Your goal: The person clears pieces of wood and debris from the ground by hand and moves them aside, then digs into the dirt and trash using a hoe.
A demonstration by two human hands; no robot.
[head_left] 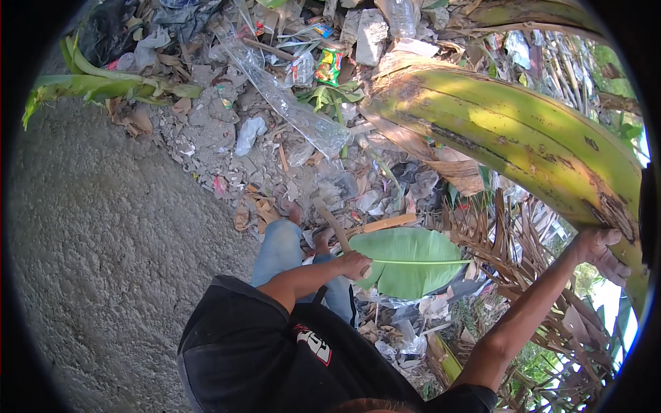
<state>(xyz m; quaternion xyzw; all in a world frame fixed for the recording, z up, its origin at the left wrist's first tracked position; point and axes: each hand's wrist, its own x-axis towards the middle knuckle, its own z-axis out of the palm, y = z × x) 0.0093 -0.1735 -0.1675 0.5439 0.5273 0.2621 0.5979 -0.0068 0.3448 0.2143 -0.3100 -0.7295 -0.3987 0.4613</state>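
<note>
My left hand point(357, 265) is closed round a pale wooden stick point(332, 224) that slants up and left from the fist. Whether the stick is part of a tool cannot be told. A broad green banana leaf point(406, 279) spreads just right of that hand, its midrib running level from near the fist; whether the fist also grips it is unclear. My right arm reaches out to the far right. There my right hand point(606, 255) rests with fingers spread against a thick, leaning yellow-green banana trunk point(496, 124).
Litter covers the ground ahead: a clear plastic sheet point(275, 93), a green wrapper point(329, 67), a plastic bottle point(401, 19) and a stone block point(372, 36). Rough grey ground point(124, 241) lies left. Dry banana leaves point(509, 234) hang below the trunk. A cut green stalk point(110, 86) lies upper left.
</note>
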